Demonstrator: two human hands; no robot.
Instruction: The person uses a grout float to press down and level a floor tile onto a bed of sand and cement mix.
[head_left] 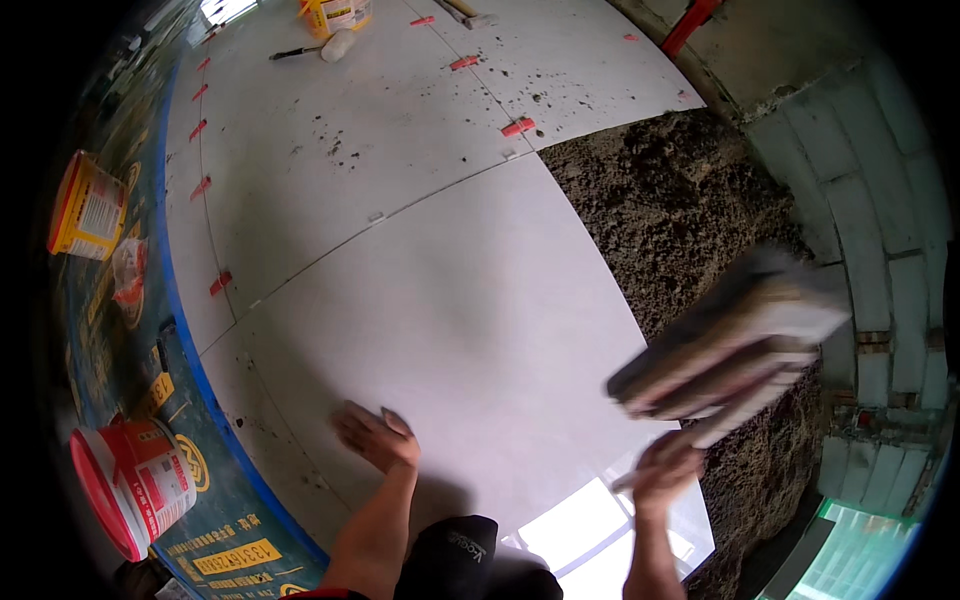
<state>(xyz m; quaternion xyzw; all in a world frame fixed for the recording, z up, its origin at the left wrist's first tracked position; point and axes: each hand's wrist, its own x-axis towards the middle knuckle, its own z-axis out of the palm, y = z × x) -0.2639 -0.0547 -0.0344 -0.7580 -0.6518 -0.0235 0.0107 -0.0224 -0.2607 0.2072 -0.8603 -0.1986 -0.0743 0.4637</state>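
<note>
The right hand (668, 470) is closed on a blurred, board-like tool (732, 340), and the left hand (375, 437) is open and empty, on the large pale tile (450, 300) or just above it, I cannot tell. The tool is over the tile's right edge (597, 250); it seems best to keep it level and clear of this edge, watching also the far joint (440, 191).

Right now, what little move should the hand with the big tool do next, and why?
Perhaps the right hand should steady the tool first: it looks motion-blurred and, in this view, overlaps the edge of the pale tile, which it might knock.
</note>
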